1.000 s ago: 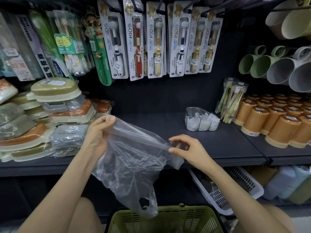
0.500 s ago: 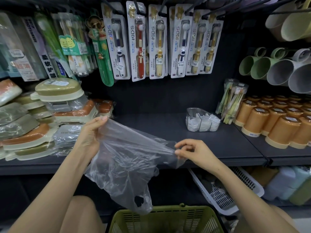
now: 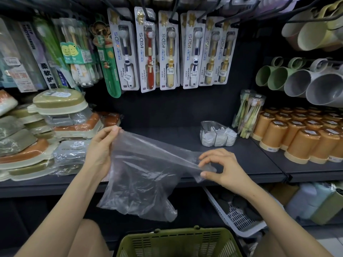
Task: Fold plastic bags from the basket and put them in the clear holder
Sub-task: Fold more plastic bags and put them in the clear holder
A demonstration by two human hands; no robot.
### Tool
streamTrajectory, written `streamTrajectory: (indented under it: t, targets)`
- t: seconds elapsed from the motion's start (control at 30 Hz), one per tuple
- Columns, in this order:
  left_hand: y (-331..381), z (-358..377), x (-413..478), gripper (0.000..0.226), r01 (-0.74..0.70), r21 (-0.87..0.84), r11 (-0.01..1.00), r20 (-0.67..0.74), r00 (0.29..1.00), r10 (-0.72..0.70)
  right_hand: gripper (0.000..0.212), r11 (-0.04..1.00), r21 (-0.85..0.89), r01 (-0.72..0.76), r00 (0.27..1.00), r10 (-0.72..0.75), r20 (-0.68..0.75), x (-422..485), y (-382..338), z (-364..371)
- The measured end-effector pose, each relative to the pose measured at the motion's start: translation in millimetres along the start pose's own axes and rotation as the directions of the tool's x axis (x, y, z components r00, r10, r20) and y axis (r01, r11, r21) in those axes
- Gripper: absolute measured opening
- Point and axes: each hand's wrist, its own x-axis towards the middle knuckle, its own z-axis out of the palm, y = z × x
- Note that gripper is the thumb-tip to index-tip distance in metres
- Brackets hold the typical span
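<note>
A clear plastic bag (image 3: 141,175) hangs stretched between my hands in front of the dark shelf. My left hand (image 3: 101,147) pinches its upper left corner, raised near the soap boxes. My right hand (image 3: 220,168) pinches the bag's right corner lower down, thumb against fingertips. The bag's loose lower part droops above the green basket (image 3: 178,242) at the bottom edge. The clear holder (image 3: 216,134) stands on the shelf at the right, with folded white bags inside it.
The dark shelf (image 3: 185,138) carries stacked soap boxes (image 3: 61,115) on the left and orange cups (image 3: 300,134) on the right. Kids toothbrush packs (image 3: 167,51) hang above. A white slotted basket (image 3: 235,214) sits on the lower shelf at right.
My hands have pulled the bag tauter and flatter. The bag's hanging bottom has risen and its handle loop has swung out of sight.
</note>
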Motion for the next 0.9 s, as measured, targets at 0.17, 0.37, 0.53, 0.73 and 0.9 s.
streamTrajectory:
  t: [0.17, 0.37, 0.53, 0.73, 0.9]
  targets:
    - [6, 5, -3, 0.016, -0.052, -0.022, 0.998, -0.020, 0.998, 0.051, 0.047, 0.907, 0.406, -0.110, 0.987, 0.149, -0.066, -10, -5, 6]
    - [10, 7, -6, 0.019, -0.036, -0.065, 0.997, -0.058, 0.998, 0.032, 0.013, 0.723, 0.647, -0.243, 0.931, 0.360, -0.053, -11, -7, 27]
    - [7, -8, 0, 0.019, -0.017, -0.049, 0.999, -0.097, 0.995, 0.012, 0.011, 0.730, 0.639, -0.241, 0.927, 0.369, -0.071, -3, -15, 22]
    - [-3, -22, 10, 0.017, -0.027, 0.100, 0.995, -0.205, 0.978, 0.047, 0.011, 0.854, 0.450, -0.263, 0.962, 0.268, 0.055, -3, -17, 4]
    - [-7, -18, 13, 0.013, -0.037, 0.139, 0.990, -0.228, 0.971, 0.068, 0.007, 0.865, 0.424, -0.269, 0.961, 0.215, 0.171, -2, -24, -11]
